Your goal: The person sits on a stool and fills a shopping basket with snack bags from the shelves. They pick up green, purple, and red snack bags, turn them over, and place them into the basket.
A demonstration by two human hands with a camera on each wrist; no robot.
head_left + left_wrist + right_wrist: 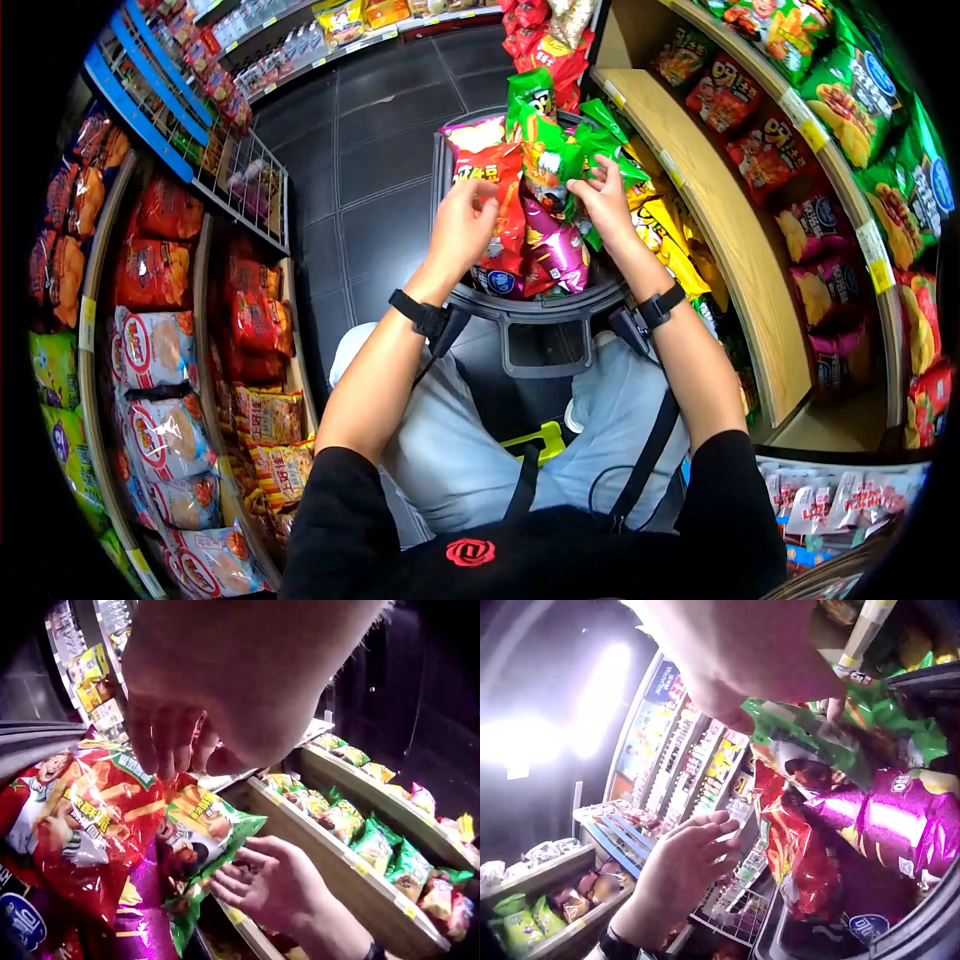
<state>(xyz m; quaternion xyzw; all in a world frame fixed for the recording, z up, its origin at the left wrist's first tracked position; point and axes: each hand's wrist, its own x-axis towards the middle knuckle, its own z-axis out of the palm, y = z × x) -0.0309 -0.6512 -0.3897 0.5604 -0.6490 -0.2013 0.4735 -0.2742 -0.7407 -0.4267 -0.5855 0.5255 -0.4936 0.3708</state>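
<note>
A dark basket (598, 290) in front of the person's knees is heaped with snack bags. My left hand (465, 228) hovers at the left edge of a glossy red snack bag (508, 235), fingers loosely bent and holding nothing; the right wrist view shows this hand (686, 866) apart from the bags. My right hand (608, 210) has its fingers spread, thumb and fingertips at the side of a green snack bag (548, 160) printed with yellow fries. This green bag (199, 832) stands upright beside the red bag (86, 825). Purple bags (555, 255) lie below them.
Wooden shelving (720, 230) with rows of snack bags runs close along the right. Shelves of red and white bags (160, 350) line the left, with a wire rack (245, 190) behind. More red bags (545, 60) stand beyond the basket on the dark tiled floor (385, 130).
</note>
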